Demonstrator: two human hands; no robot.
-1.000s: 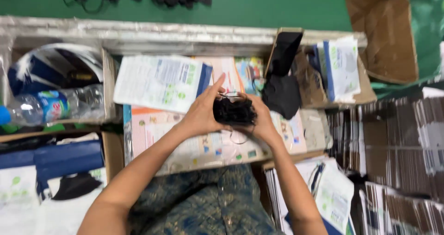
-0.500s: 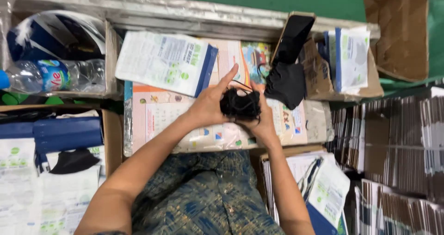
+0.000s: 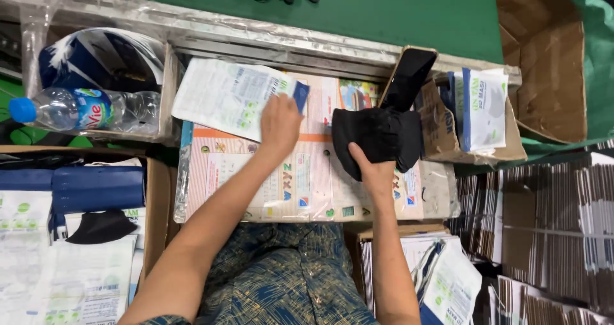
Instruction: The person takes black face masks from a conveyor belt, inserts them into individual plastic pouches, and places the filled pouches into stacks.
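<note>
While seen from head view, left hand (image 3: 280, 122) flat, fingers spread on white printed pouch (image 3: 231, 96) left of black masks (image 3: 376, 141), likely pinning it; right hand (image 3: 373, 171) clutching masks' lower edge, steadying stack above colourful board (image 3: 307, 184).

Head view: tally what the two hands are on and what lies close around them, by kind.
Black face mask pile, under the right hand: 1
White printed packet, under the left hand: 1
Water bottle: 1
Dark phone, leaning upright: 1
Total: 4
</note>
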